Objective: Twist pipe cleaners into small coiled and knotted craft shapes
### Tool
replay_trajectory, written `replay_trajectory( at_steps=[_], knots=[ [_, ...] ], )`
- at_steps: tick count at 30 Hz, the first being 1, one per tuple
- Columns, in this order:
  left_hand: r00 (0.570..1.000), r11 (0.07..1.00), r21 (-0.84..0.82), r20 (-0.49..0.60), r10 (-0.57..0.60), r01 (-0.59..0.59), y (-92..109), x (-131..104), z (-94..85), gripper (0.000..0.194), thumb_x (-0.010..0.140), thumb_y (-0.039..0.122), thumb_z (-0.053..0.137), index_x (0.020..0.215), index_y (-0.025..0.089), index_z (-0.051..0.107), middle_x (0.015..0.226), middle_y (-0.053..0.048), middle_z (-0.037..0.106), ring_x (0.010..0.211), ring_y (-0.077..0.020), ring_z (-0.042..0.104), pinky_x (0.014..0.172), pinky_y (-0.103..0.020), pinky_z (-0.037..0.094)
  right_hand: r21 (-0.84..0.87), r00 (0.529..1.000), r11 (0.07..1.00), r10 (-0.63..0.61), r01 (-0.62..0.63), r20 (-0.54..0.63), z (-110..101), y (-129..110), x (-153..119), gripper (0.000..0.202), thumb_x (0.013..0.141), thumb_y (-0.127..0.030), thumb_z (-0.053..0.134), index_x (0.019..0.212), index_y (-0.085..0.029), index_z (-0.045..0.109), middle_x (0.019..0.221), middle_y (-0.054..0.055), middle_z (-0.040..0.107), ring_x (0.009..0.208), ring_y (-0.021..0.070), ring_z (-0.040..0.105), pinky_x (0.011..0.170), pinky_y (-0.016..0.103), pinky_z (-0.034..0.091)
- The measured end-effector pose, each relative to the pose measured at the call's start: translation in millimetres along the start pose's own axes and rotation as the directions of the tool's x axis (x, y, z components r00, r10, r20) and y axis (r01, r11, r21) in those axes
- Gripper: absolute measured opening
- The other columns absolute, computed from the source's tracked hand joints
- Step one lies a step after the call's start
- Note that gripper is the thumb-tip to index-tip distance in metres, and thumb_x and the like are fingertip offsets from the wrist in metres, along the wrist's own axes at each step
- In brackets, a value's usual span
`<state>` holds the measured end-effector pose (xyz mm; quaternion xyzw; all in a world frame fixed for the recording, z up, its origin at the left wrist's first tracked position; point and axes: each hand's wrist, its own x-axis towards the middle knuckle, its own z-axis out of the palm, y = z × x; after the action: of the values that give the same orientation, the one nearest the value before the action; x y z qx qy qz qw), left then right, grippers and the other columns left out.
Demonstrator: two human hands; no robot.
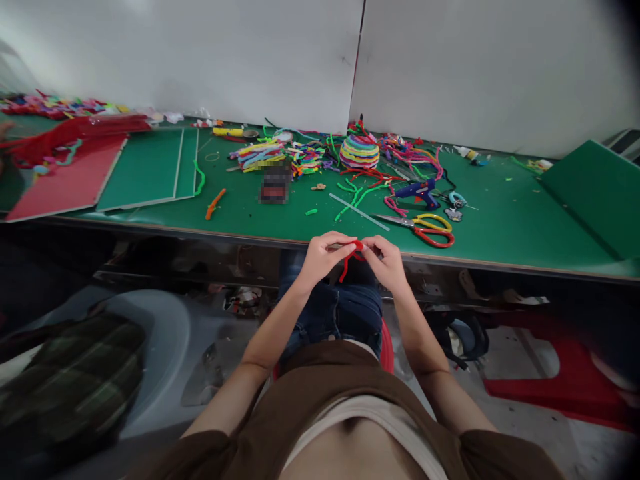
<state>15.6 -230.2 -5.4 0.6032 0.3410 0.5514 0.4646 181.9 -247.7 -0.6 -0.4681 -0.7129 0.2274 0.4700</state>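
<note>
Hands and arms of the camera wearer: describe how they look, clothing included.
The left hand and right hand are bare, with no gloves, rings or watch visible. The forearms are uncovered too. Short, loose, plain dark brown sleeves cover the upper arms.

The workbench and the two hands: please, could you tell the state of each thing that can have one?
Red fuzzy stem, bent, pinched by left hand and right hand
Blue plastic glue gun, on its side, power unclear
Metal scissors with yellow and red handles, lying down, blades look nearly closed
Translucent glue stick, straight, lying loose
Orange fuzzy piece, slightly bent, lying loose
Striped multicolour fuzzy ball, rounded, resting
</note>
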Motion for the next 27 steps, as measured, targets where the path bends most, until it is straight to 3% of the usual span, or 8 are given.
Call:
replay_trajectory(
  at_steps=[3, 7, 13, 17, 22, 24, 27],
  knots=[
    [0.996, 0.996, -0.051, -0.033, -0.078, 0.076, -7, 4, -2.3, 0.015, 0.069, 0.027, 0.072, 0.081, 0.019, 0.075, 0.086, -0.005, 0.074, 0.077, -0.0154, 0.068, 0.072, -0.027, 0.055, -0.007, 0.999, 1.000, -0.001, 0.001, 0.045, -4, -1, 3, 0.015, 0.082, -0.033, 0.060, 0.090, -0.020, 0.065, 0.076, 0.001, 0.061, 0.069, 0.0121, 0.055, 0.064, 0.026, 0.043],
    [0.993, 0.994, -0.024, -0.055, -0.106, 0.105, -13, 5, -2.6, 0.015, 0.069, 0.027, 0.072, 0.081, 0.019, 0.075, 0.082, -0.004, 0.074, 0.073, -0.0158, 0.068, 0.068, -0.027, 0.055, 0.061, 0.997, 0.998, 0.018, -0.023, 0.079, -2, -3, 7, 0.039, 0.071, -0.035, 0.072, 0.108, -0.023, 0.063, 0.097, 0.003, 0.069, 0.087, 0.0167, 0.063, 0.072, 0.028, 0.048],
    [0.992, 0.994, 0.055, -0.089, -0.094, 0.099, -11, 4, -1.2, 0.016, 0.070, 0.030, 0.070, 0.077, 0.016, 0.072, 0.070, -0.002, 0.072, 0.061, -0.0147, 0.066, 0.055, -0.025, 0.054, 0.074, 0.999, 0.997, 0.032, -0.031, -0.016, 14, -5, 14, 0.020, 0.076, -0.035, 0.067, 0.092, -0.024, 0.073, 0.091, 0.003, 0.074, 0.084, 0.0170, 0.068, 0.077, 0.030, 0.052],
    [0.993, 0.968, 0.251, -0.110, 0.031, -0.003, -10, 6, 0.6, 0.014, 0.079, 0.027, 0.060, 0.081, 0.017, 0.071, 0.075, -0.003, 0.072, 0.067, -0.0148, 0.068, 0.061, -0.026, 0.054, 0.097, 0.991, 0.992, 0.089, -0.080, -0.103, 23, 0, 17, 0.016, 0.075, -0.033, 0.068, 0.087, -0.024, 0.074, 0.088, 0.002, 0.075, 0.080, 0.0174, 0.068, 0.075, 0.030, 0.053],
    [0.980, 0.799, 0.589, -0.058, 0.192, -0.122, -13, 9, 3.5, 0.015, 0.083, 0.023, 0.054, 0.080, 0.017, 0.067, 0.079, -0.004, 0.071, 0.071, -0.0144, 0.065, 0.064, -0.025, 0.050, 0.188, 0.963, 0.971, 0.182, -0.145, -0.197, 31, 8, 16, 0.016, 0.072, -0.035, 0.069, 0.079, -0.021, 0.072, 0.078, 0.002, 0.073, 0.068, 0.0152, 0.065, 0.066, 0.028, 0.052],
    [0.974, 0.774, 0.615, -0.039, 0.224, -0.153, -14, 10, 0.8, 0.015, 0.085, 0.026, 0.053, 0.080, 0.017, 0.065, 0.079, -0.004, 0.069, 0.073, -0.0138, 0.064, 0.062, -0.023, 0.048, 0.183, 0.956, 0.971, 0.194, -0.154, -0.220, 29, 11, 16, 0.018, 0.071, -0.036, 0.070, 0.077, -0.019, 0.071, 0.072, 0.001, 0.070, 0.061, 0.0134, 0.060, 0.059, 0.027, 0.049],
    [0.970, 0.807, 0.562, -0.032, 0.241, -0.181, -11, 13, -7.7, 0.017, 0.086, 0.029, 0.052, 0.079, 0.017, 0.062, 0.078, -0.002, 0.068, 0.073, -0.0123, 0.062, 0.061, -0.021, 0.047, 0.129, 0.976, 0.987, 0.122, -0.100, -0.179, 22, 13, 16, 0.019, 0.075, -0.035, 0.066, 0.084, -0.020, 0.071, 0.072, 0.001, 0.067, 0.059, 0.0115, 0.055, 0.056, 0.026, 0.045]
  ],
)
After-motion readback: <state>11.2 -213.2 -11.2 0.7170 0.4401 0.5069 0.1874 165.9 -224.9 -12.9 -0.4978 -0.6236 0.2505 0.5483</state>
